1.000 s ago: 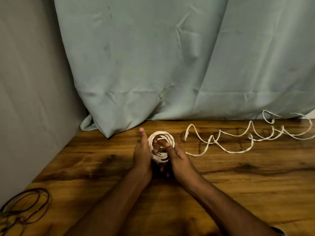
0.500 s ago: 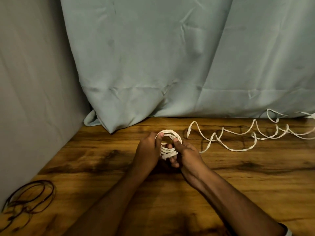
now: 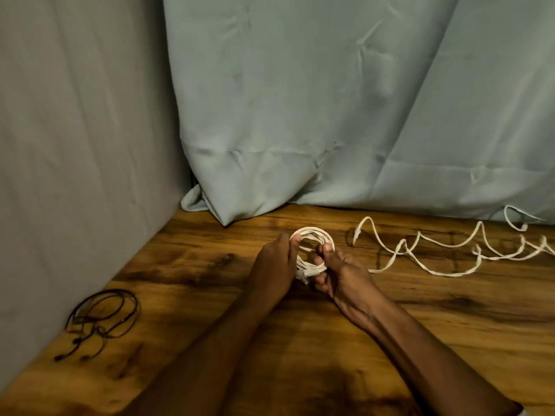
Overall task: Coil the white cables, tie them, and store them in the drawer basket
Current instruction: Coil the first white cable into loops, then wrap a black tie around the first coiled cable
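Looking down from the head view, we note the white cable coil (image 3: pixel 312 250) held just above the wooden table (image 3: pixel 420 319), near the back edge. Our left hand (image 3: pixel 274 265) curls round the coil's left side, thumb tip pressed on the top of the ring; our right hand (image 3: pixel 336 273) pinches the lower right turns, fingers curled through the loop. We judge the cable light, thin and springy: turns will fan apart unless gripped across all strands, best where they bunch at the bottom. 1 loose white cable (image 3: pixel 450 253) snakes along the table to the right, apart from the coil. Dark cable (image 3: pixel 102 319) lies at the left by the grey wall (image 3: pixel 75 145). Pale curtain (image 3: pixel 330 100) hangs behind. We see no drawer basket.
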Available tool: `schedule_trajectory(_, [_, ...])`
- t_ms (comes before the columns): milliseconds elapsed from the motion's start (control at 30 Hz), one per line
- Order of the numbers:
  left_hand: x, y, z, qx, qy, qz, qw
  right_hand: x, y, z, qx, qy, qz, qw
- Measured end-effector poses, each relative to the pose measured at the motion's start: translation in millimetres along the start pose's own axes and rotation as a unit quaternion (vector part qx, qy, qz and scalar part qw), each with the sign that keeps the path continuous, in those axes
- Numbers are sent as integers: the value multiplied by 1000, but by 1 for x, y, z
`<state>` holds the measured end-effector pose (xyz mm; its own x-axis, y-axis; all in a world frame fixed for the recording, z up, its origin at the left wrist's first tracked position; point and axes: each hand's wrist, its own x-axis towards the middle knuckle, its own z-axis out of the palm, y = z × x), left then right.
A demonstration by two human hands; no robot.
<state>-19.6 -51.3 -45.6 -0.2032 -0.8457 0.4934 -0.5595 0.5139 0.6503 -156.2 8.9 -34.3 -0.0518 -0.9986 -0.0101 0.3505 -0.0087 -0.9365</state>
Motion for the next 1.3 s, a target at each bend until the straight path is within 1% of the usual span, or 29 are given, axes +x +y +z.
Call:
schedule_trajectory(133, [-19,1,-19,61,-11,-26,998,-7,5,14,-74,9,-31,997])
schedule_trajectory(233, [-30,-3,-34,58,8,-75,995,-13,13,39,-119,0,-50,992])
schedule_trajectory(333, [-40,-19,-59,46,36,-110,992,-15,25,69,-149,-32,-76,985])
schedule_trajectory(400, [-45,-31,-79,75,31,-110,991,-12,28,82,-168,-40,-78,982])
schedule_trajectory(467, [-50,-38,-105,130,13,-87,988,-9,28,85,-170,-48,-64,982])
schedule_trajectory(533, [-52,-39,-138,161,6,-60,985,-3,27,79,-142,-46,-49,988])
schedule_trajectory(600, [-52,-38,-177,205,13,-38,978,-1,27,72,-85,-39,-36,995])
schedule_trajectory(633, [-53,-39,-197,239,-2,-39,970,0,27,69,-69,-42,-34,996])
schedule_trajectory(667, [-53,-38,-216,278,-38,-52,958,1,28,68,-76,-46,-35,995])
schedule_trajectory(700, [-53,-34,-234,323,-91,-77,939,1,28,68,-99,-49,-40,993])
schedule_trajectory(767, [-54,-26,-257,404,-197,-125,885,2,29,70,-139,-55,-54,987])
schedule_trajectory(800, [-55,-22,-261,435,-234,-137,859,3,29,69,-144,-56,-56,986])
schedule_trajectory(833, [-56,-21,-262,458,-252,-136,841,4,29,69,-143,-55,-56,987])
schedule_trajectory(867, [-56,-22,-261,470,-255,-126,836,4,30,69,-138,-53,-54,987])
schedule_trajectory(967, [-59,-34,-253,449,-256,-99,851,6,31,67,-121,-48,-48,990])
schedule_trajectory(1033, [-59,-43,-250,448,-260,-82,852,6,31,66,-108,-45,-48,992])
schedule_trajectory(1100, [-58,-47,-249,449,-243,-71,857,3,30,66,-95,-41,-46,994])
schedule_trajectory(1133, [-57,-48,-249,437,-226,-65,868,2,30,66,-89,-41,-45,994])
schedule_trajectory(1200, [-50,-45,-249,368,-207,-54,905,4,32,65,-79,-45,-45,995])
schedule_trajectory(1267, [-42,-33,-246,246,-204,-38,947,8,31,64,-80,-49,-44,995])
schedule_trajectory(1300, [-38,-24,-241,169,-205,-39,963,11,30,62,-92,-51,-44,994])
